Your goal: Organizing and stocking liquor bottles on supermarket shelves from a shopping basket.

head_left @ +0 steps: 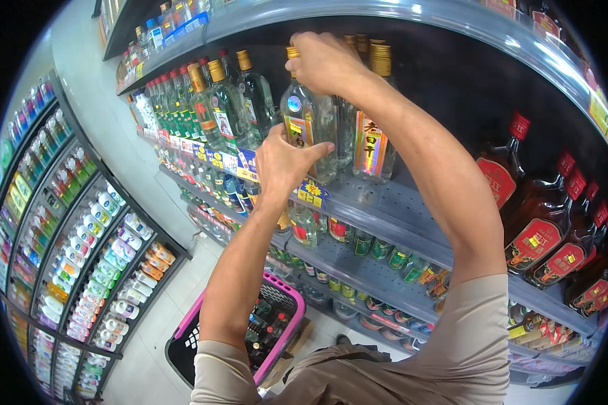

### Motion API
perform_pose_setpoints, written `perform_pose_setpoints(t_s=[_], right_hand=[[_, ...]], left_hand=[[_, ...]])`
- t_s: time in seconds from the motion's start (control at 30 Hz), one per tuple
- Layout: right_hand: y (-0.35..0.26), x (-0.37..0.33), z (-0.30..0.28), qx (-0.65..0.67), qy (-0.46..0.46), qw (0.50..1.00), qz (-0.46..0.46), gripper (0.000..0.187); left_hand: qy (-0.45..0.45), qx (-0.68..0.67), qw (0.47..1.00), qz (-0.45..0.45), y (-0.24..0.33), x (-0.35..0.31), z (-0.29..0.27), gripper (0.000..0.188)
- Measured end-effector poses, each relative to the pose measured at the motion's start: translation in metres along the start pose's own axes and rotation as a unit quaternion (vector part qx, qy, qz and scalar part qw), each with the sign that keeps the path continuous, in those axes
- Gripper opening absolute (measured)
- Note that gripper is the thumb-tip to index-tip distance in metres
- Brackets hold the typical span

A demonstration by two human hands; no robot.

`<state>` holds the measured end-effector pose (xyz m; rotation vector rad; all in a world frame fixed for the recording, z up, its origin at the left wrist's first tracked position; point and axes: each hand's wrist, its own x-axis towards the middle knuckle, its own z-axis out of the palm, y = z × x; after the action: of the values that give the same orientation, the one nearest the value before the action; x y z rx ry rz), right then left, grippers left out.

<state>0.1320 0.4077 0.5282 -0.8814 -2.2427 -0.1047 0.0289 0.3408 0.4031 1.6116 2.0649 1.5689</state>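
A clear glass liquor bottle [322, 116] with a gold cap and an orange-yellow label stands upright on the middle shelf [412, 219]. Around its lower body wraps my left hand [282, 160], thumb across the front. Above, my right hand [323, 64] grips the same bottle at its neck and cap, fingers closed. Just right of it is a similar gold-capped bottle [375, 152], partly behind my right forearm. To the left stand more clear bottles [226, 108] with gold caps. Whether the held bottle's base touches the shelf, I cannot tell.
Overhead runs the upper shelf's curved edge [358, 12]. Dark bottles with red caps [537, 239] stand at the right. Below is a black basket with a pink rim [292, 291], holding dark bottles. Another shelf rack [108, 277] of toiletries stands across the floor at the left.
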Motion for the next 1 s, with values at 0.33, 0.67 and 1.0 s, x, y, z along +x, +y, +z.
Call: perform_pose_setpoints(t_s=[0.33, 0.67, 1.0], right_hand=[[0.003, 0.002, 0.003, 0.010, -0.008, 1.000, 0.012, 0.041], [0.005, 0.003, 0.005, -0.006, 0.002, 1.000, 0.009, 0.044], [-0.004, -0.006, -0.001, -0.041, 0.028, 0.999, 0.017, 0.039]], left_hand=[[-0.011, 0.018, 1.000, 0.002, -0.003, 0.003, 0.003, 0.067], [-0.017, 0.040, 0.999, 0.020, -0.005, 0.003, 0.002, 0.071], [-0.027, -0.005, 0.998, 0.048, -0.011, -0.001, 0.005, 0.069]])
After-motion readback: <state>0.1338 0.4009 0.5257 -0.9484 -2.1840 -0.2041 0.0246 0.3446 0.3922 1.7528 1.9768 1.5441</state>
